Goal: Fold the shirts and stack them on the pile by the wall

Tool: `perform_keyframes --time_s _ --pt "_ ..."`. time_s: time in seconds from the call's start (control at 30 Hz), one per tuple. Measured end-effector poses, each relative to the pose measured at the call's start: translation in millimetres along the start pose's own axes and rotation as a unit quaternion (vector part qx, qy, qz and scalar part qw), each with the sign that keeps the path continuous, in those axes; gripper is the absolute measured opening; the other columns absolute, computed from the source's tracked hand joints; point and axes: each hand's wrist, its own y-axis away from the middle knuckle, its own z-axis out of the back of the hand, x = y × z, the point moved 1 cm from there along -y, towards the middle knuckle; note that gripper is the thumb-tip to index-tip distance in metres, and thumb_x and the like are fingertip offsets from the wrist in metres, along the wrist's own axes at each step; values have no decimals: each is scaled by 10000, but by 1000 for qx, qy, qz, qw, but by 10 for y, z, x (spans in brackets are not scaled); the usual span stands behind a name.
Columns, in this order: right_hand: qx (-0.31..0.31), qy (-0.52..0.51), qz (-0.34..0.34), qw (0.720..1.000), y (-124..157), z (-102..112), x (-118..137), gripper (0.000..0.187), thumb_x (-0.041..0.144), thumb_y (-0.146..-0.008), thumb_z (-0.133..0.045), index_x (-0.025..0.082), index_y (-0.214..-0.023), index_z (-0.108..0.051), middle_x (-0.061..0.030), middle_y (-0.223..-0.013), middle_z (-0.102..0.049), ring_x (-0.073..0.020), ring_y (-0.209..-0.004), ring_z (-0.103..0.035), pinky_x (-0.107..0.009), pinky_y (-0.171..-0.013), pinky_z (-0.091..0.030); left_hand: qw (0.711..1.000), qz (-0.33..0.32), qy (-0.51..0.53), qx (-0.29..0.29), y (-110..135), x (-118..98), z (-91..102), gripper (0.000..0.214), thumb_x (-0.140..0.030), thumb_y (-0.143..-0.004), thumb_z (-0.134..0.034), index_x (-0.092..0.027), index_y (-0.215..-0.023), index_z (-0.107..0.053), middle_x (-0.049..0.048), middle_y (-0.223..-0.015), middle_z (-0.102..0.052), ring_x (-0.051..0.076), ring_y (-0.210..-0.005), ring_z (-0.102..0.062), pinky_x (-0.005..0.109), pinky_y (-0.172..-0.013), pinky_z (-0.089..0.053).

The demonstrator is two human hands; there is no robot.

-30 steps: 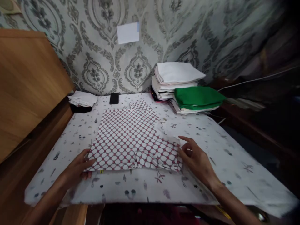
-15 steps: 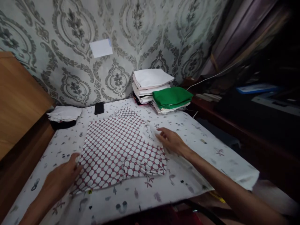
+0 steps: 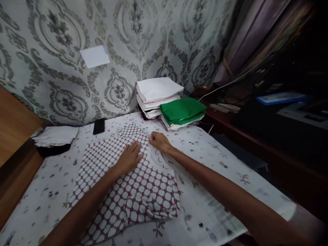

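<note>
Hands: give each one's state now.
Left hand: open, flat on the patterned cloth.
Right hand: closed, pinching the cloth's edge.

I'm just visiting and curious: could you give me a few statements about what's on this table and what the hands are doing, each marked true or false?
1. The person's left hand lies flat on the white cloth with a red lattice print. True.
2. The right hand holds the black phone. False: it grips the far part of the lattice cloth, and the phone lies apart, near the wall.
3. A folded green cloth sits beside a stack of white folded cloths. True.
4. The white paper slip lies on the table. False: it is stuck to the patterned wall.
</note>
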Motion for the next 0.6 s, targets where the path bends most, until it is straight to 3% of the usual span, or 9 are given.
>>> perform_keyframes --time_s 0.13,0.23,0.43,0.5,0.6 --pt "-25 -101 27 994 -85 -85 -149 116 155 -800 -581 211 -901 -594 -8 -873 -699 -163 -833 -644 -254 -739 -461 999 -43 -13 15 -173 -37 14 597 -500 -1039 -284 -172 -1529 -376 136 -1641 -293 249 -1534 -226 489 -1233 -217" --pt "-66 -214 18 974 -132 -184 -268 244 107 -739 -581 215 -958 -585 14 -801 -667 -156 -745 -638 -266 -720 -479 998 -66 -12 22 -398 -57 -2 595 -501 -1043 -264 -186 -1539 -359 136 -1645 -282 251 -1537 -215 494 -1231 -211" --pt "-107 -302 13 947 -119 -250 -422 261 208 -759 -589 210 -1020 -588 4 -856 -626 -141 -676 -598 -277 -669 -490 996 -84 24 37 -643 -108 -55 588 -472 -1046 -265 -142 -1522 -366 153 -1649 -265 254 -1541 -201 501 -1234 -183" --pt "-104 -304 6 947 -78 -222 -433 249 213 -777 -569 204 -1026 -587 -2 -865 -627 -146 -694 -601 -281 -682 -495 994 -87 69 17 -678 -75 -28 542 -435 -1046 -279 -150 -1486 -415 140 -1615 -355 232 -1508 -291 453 -1228 -225" --pt "-90 -281 -16 955 28 -160 -410 214 225 -838 -527 191 -1040 -590 -26 -902 -647 -158 -740 -613 -292 -714 -502 988 -63 125 -62 -804 56 76 469 -327 -1046 -247 -145 -1379 -522 127 -1434 -571 188 -1340 -500 349 -1146 -364"
